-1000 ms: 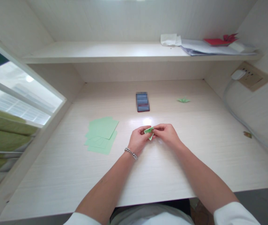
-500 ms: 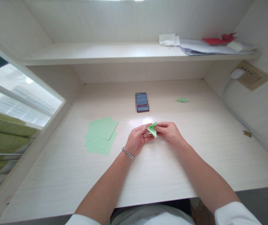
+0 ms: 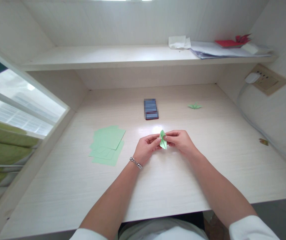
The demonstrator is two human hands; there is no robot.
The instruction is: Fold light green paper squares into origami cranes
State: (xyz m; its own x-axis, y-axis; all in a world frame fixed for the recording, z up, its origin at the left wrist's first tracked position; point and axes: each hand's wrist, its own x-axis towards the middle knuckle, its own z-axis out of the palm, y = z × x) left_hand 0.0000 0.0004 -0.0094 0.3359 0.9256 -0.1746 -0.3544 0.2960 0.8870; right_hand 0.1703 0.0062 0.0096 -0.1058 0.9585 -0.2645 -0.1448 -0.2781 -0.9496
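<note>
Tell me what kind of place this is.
Probably a study cubicle: a desk in a recess, a shelf of papers above it, a wall socket on the right. The left hand and right hand hold a folded green paper.

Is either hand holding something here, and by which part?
Yes: a small folded green paper, pinched from both sides, with the left hand on its left edge and the right hand on its right edge.

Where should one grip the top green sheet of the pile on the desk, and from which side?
Probably at its far right corner, pinched from the right: the top sheet lies flat, skewed, so that corner juts past the sheets beneath. The left hand and right hand hold folded paper.
</note>
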